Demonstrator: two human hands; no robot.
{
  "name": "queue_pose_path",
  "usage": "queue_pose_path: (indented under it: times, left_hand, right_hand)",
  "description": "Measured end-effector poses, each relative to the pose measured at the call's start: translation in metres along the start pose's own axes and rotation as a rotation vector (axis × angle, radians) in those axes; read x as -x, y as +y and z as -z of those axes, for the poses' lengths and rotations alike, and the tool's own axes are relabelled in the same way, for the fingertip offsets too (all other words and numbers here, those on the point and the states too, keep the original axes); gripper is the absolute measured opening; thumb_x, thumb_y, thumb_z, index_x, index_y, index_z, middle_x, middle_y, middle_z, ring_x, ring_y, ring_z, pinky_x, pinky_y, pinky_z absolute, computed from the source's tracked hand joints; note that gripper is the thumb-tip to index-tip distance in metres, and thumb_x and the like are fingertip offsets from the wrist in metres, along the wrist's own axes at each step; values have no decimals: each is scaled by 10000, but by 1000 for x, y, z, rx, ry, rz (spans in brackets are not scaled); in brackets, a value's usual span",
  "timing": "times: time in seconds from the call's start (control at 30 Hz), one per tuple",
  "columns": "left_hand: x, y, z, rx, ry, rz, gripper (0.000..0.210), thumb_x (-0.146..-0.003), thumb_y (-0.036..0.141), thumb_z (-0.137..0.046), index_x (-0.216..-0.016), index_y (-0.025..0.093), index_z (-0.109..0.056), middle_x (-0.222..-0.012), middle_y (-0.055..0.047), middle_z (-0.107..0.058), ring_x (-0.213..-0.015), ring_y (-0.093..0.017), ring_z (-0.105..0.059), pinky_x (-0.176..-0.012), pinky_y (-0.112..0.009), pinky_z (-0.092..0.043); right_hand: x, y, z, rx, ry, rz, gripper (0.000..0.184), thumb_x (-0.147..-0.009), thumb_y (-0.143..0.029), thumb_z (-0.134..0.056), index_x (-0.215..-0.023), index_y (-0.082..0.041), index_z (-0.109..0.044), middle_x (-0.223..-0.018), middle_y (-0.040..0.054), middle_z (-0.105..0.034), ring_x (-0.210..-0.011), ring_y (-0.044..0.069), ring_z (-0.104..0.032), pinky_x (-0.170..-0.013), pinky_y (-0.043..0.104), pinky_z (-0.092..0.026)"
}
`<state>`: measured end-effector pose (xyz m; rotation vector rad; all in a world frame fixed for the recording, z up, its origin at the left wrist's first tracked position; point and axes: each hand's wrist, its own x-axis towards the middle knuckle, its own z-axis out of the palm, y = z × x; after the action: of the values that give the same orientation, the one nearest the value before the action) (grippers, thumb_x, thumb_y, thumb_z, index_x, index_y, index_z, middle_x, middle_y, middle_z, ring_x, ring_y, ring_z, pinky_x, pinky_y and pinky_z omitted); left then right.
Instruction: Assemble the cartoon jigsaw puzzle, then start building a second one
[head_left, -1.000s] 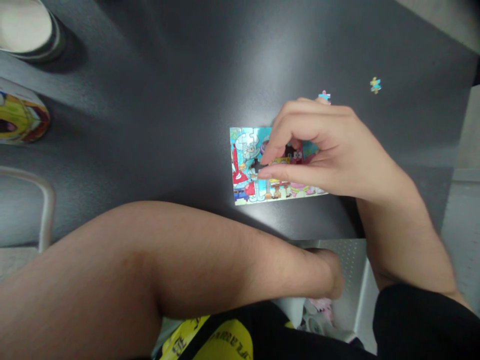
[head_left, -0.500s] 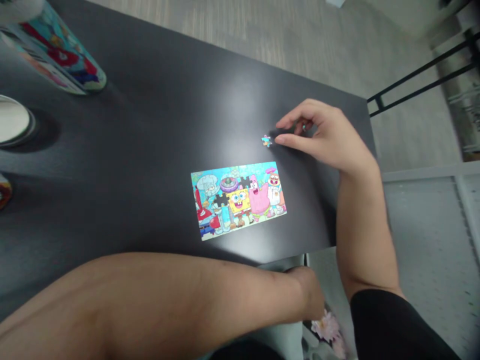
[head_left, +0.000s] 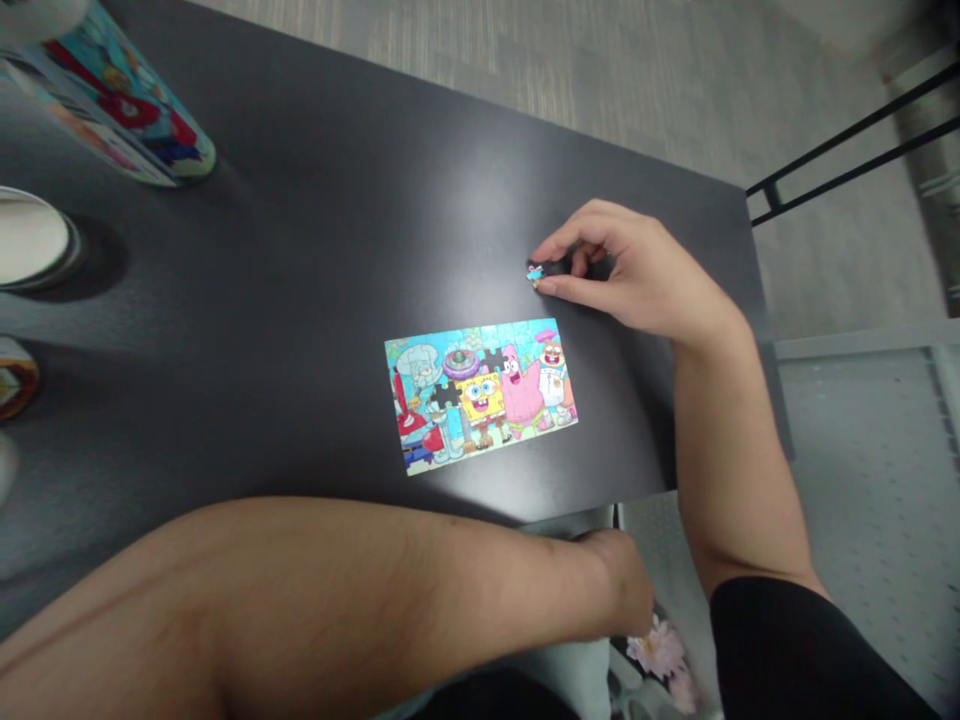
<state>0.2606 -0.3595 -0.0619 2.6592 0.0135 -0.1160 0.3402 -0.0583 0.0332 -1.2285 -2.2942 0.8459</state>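
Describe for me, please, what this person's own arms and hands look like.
The right arm has a plain black sleeve ending near the elbow, with a bare forearm below. The left arm shows no sleeve in view. The right hand and the visible part of the left hand are ungloved.

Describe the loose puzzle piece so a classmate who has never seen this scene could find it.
On the dark table, find the nearly complete cartoon puzzle. Past its far edge, between the thumb and index finger of the right hand, is a tiny, mostly blue loose piece. Unlike the interlocked pieces, it sits outside the picture.
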Motion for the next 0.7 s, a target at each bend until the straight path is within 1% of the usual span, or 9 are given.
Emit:
queue_pose_path:
  times: [0.1, 0.13, 0.23, 0.37, 0.47, 0.53, 0.6, 0.67, 0.7]
  left_hand:
    - [-2, -1, 0, 31, -50, -147, 295, -939, 216, -1050, -753, 418, -942, -876, 58, -940, -395, -135, -415, -453, -376, -398]
    - [-2, -2, 0, 36, -65, -167, 286, -943, 208, -1048, -766, 408, -946, -908, 55, -952, -413, -140, -461, -461, -381, -423]
    - [-2, -3, 0, 49, -92, -192, 276, -986, 214, -1023, -793, 399, -955, -979, 46, -973, -464, -160, -572, -469, -388, -468]
    - [-1, -3, 0, 42, -101, -198, 278, -983, 173, -1006, -814, 390, -962, -1084, 39, -995, -561, -181, -700, -506, -398, -553]
    - [-1, -2, -1, 44, -98, -209, 322, -983, 163, -996, -768, 397, -945, -1060, 17, -991, -623, -204, -769, -545, -399, -607]
    - [-2, -1, -1, 43, -94, -210, 335, -985, 154, -996, -769, 405, -946, -1008, 18, -979, -628, -202, -777, -567, -405, -626]
    - [-3, -1, -1, 40, -92, -206, 319, -984, 171, -1013, -778, 405, -949, -974, 30, -969, -592, -188, -742, -560, -410, -615]
    - [-3, 0, -2, 36, -83, -202, 302, -972, 192, -1036, -772, 399, -945, -978, 45, -971, -516, -171, -645, -528, -413, -575]
    - [-3, 0, -2, 35, -75, -199, 302, -961, 200, -1048, -760, 397, -939, -972, 54, -969, -467, -161, -567, -504, -412, -544]
  right_hand:
    - [-1, -2, 0, 13, -29, 5, 183, -1057, -507, -1031, -1181, -375, -1012, -1255, 75, -902, -876, 278, -752, -929, 534, -699]
    - [-1, -3, 0, 12, -30, 3, 181, -1057, -508, -1031, -1180, -377, -1009, -1255, 77, -904, -881, 284, -755, -929, 543, -702]
    - [0, -3, -1, 4, -26, -7, 204, -1034, -513, -1055, -1183, -384, -1000, -1255, 78, -913, -895, 300, -755, -932, 561, -713]
    - [0, -3, -1, -13, -38, -12, 259, -997, -524, -1090, -1185, -375, -991, -1276, 78, -902, -891, 288, -751, -910, 532, -706]
    - [-1, -5, -1, -19, -60, 5, 289, -1000, -518, -1088, -1229, -369, -994, -1303, 80, -893, -920, 280, -758, -937, 512, -700]
    - [-1, -5, -1, -17, -64, 21, 258, -1020, -509, -1069, -1227, -372, -999, -1297, 81, -890, -933, 283, -762, -961, 515, -696]
    - [-1, -6, -1, -16, -55, 19, 227, -1026, -507, -1066, -1193, -367, -1000, -1281, 82, -889, -920, 282, -762, -951, 517, -692]
    - [-1, -6, -1, -24, -35, 3, 242, -1007, -515, -1090, -1170, -362, -997, -1271, 82, -892, -896, 281, -757, -916, 516, -693]
    - [-1, -6, -1, -27, -29, -8, 255, -995, -517, -1103, -1170, -365, -996, -1274, 81, -894, -889, 283, -758, -902, 520, -695]
